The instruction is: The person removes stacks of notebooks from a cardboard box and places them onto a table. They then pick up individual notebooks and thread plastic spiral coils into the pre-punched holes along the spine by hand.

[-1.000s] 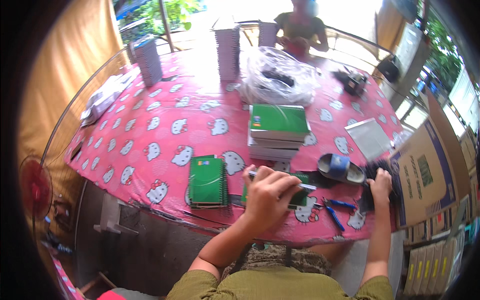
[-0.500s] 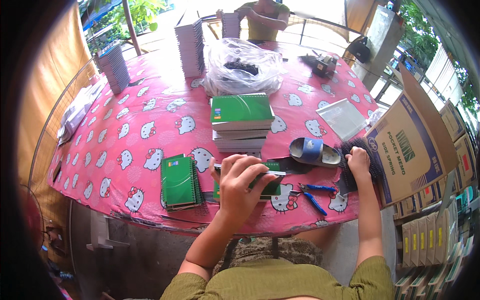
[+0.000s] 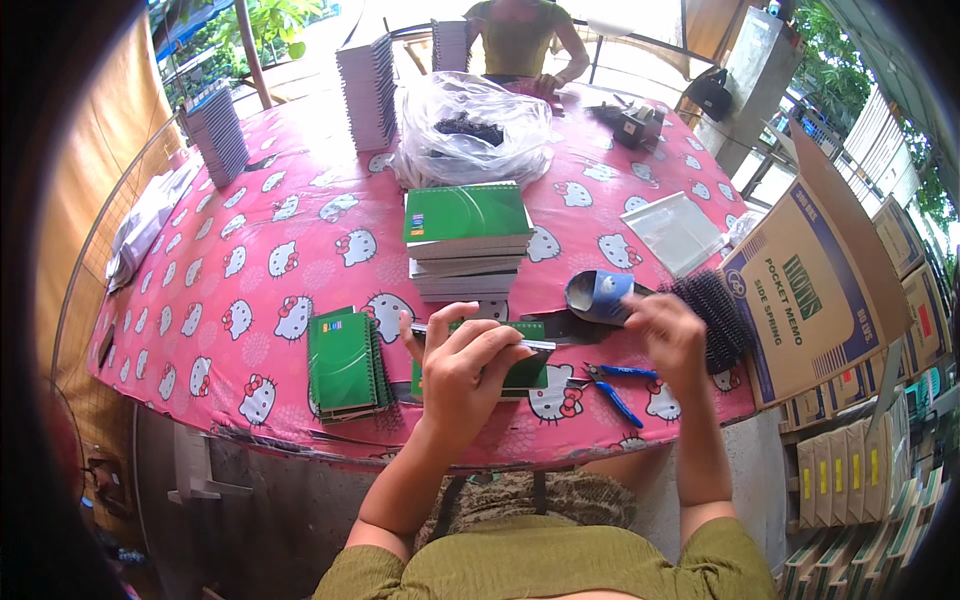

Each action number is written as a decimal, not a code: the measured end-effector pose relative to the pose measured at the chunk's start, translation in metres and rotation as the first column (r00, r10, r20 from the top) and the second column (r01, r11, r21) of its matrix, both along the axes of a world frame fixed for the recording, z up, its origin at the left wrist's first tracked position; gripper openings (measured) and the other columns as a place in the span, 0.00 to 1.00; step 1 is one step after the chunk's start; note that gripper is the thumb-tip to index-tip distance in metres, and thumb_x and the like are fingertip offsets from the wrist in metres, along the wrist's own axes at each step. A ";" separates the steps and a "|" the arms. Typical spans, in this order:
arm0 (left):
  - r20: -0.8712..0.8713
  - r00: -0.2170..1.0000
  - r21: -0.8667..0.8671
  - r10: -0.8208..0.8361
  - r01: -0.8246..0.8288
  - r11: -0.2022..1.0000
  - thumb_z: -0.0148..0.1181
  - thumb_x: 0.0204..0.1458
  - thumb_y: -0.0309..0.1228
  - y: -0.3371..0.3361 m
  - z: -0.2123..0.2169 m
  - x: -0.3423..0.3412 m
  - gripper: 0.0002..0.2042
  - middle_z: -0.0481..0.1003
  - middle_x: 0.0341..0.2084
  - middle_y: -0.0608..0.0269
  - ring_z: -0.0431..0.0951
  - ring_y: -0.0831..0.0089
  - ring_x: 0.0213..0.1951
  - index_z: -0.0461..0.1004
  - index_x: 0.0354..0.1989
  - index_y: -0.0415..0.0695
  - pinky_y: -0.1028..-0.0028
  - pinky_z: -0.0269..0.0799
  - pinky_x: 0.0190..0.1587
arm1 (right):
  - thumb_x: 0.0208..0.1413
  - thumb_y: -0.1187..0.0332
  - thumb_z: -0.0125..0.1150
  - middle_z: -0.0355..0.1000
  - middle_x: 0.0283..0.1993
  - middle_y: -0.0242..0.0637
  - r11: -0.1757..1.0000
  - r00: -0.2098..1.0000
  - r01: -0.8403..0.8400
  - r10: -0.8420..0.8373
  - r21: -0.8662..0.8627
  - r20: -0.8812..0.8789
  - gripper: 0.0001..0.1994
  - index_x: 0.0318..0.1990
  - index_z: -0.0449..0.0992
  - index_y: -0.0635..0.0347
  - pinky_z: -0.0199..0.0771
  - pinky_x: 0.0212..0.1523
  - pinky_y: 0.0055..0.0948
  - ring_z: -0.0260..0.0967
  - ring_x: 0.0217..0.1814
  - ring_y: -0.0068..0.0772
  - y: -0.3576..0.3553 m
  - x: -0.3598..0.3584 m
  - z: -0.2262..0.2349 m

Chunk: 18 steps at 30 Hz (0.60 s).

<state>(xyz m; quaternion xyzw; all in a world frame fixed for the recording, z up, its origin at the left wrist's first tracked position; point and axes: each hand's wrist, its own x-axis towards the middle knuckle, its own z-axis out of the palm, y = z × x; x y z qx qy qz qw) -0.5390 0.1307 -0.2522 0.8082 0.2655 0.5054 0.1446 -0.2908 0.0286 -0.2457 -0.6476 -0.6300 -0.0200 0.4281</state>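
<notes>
My left hand (image 3: 465,365) grips a green-covered notebook (image 3: 525,368) that lies near the front edge of the pink patterned table (image 3: 250,300); the fingers curl over its top edge. My right hand (image 3: 665,335) is blurred, hovering just left of a pile of black spiral coils (image 3: 715,315). Whether it holds a coil I cannot tell. Blue-handled pliers (image 3: 615,385) lie on the table just below and between the hands. A short stack of green notebooks (image 3: 345,360) sits left of my left hand.
A taller notebook stack (image 3: 465,240) stands behind my hands, beside a blue and dark rounded object (image 3: 598,295). Further back are a clear plastic bag (image 3: 470,130) and upright pad stacks (image 3: 365,90). A cardboard box (image 3: 820,290) is at right. Another person (image 3: 520,40) sits opposite.
My right hand has come off the coil pile and moved left toward the notebook. My left hand stays on the green notebook. The view has tilted a little.
</notes>
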 end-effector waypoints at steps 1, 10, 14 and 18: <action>-0.007 1.000 -0.003 -0.006 0.006 1.000 0.72 0.38 0.28 0.000 0.001 -0.002 0.09 0.78 0.28 0.66 0.72 0.60 0.44 0.80 0.30 0.45 0.64 0.67 0.48 | 0.43 0.83 0.64 0.74 0.34 0.39 0.990 0.974 -0.139 0.136 -0.001 -0.183 0.14 0.40 0.81 0.62 0.74 0.35 0.30 0.74 0.35 0.33 -0.003 -0.029 0.010; -0.010 1.000 -0.012 -0.028 0.028 1.000 0.72 0.38 0.28 -0.002 0.003 -0.002 0.09 0.79 0.28 0.66 0.72 0.63 0.41 0.81 0.30 0.45 0.66 0.67 0.46 | 0.45 0.82 0.65 0.72 0.32 0.37 0.976 0.961 -0.216 0.213 -0.001 -0.179 0.14 0.41 0.81 0.62 0.72 0.33 0.25 0.72 0.31 0.26 0.007 -0.059 0.023; 0.013 1.000 -0.050 -0.024 0.025 0.998 0.72 0.38 0.29 -0.003 0.005 -0.001 0.09 0.78 0.27 0.67 0.71 0.66 0.37 0.81 0.30 0.44 0.68 0.66 0.43 | 0.51 0.85 0.53 0.72 0.31 0.37 0.867 0.844 -0.445 0.322 -0.225 -0.429 0.14 0.44 0.78 0.62 0.74 0.36 0.24 0.72 0.32 0.26 0.012 -0.054 0.035; 0.001 1.000 -0.080 0.015 -0.015 0.997 0.73 0.38 0.31 -0.006 0.006 0.000 0.11 0.78 0.28 0.67 0.70 0.68 0.34 0.81 0.31 0.45 0.69 0.65 0.41 | 0.51 0.83 0.56 0.73 0.32 0.40 0.899 0.908 -0.380 0.318 -0.217 -0.272 0.14 0.46 0.77 0.63 0.75 0.35 0.26 0.73 0.31 0.29 0.016 -0.054 0.032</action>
